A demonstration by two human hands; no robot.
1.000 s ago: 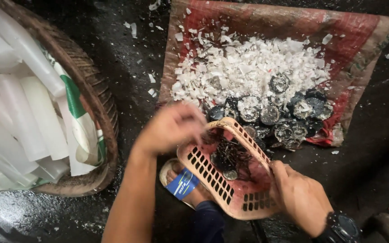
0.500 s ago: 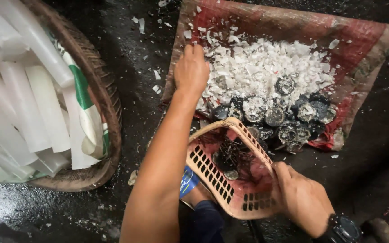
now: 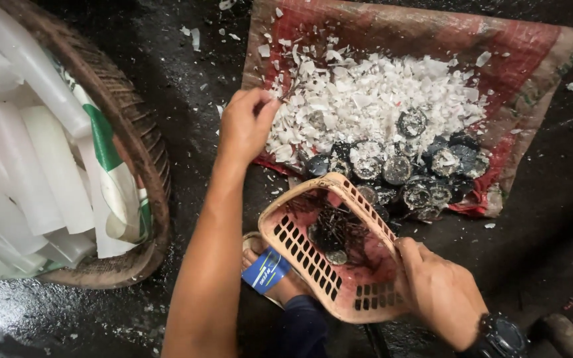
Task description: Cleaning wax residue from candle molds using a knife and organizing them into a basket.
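My right hand (image 3: 440, 292), with a dark watch on its wrist, grips the near rim of a pink slotted plastic basket (image 3: 306, 258) and tilts it. Dark thin metal bits and a round cap (image 3: 339, 233) lie inside the basket. My left hand (image 3: 246, 124) reaches to the left edge of a heap of white broken shards (image 3: 372, 93) on a red woven sack (image 3: 392, 30). Its fingers are pinched on something small and dark at the heap's edge. Several dark round caps (image 3: 425, 169) lie along the near side of the heap.
A wide woven basket (image 3: 130, 126) at the left holds long white plastic pieces (image 3: 28, 159). The ground (image 3: 200, 73) is dark and wet, with loose white chips. My sandalled foot (image 3: 270, 272) sits under the pink basket.
My left hand left the pink basket, reached far onto the shard heap, then drew back to the heap's left edge with its fingers pinched. My right hand kept hold of the basket.
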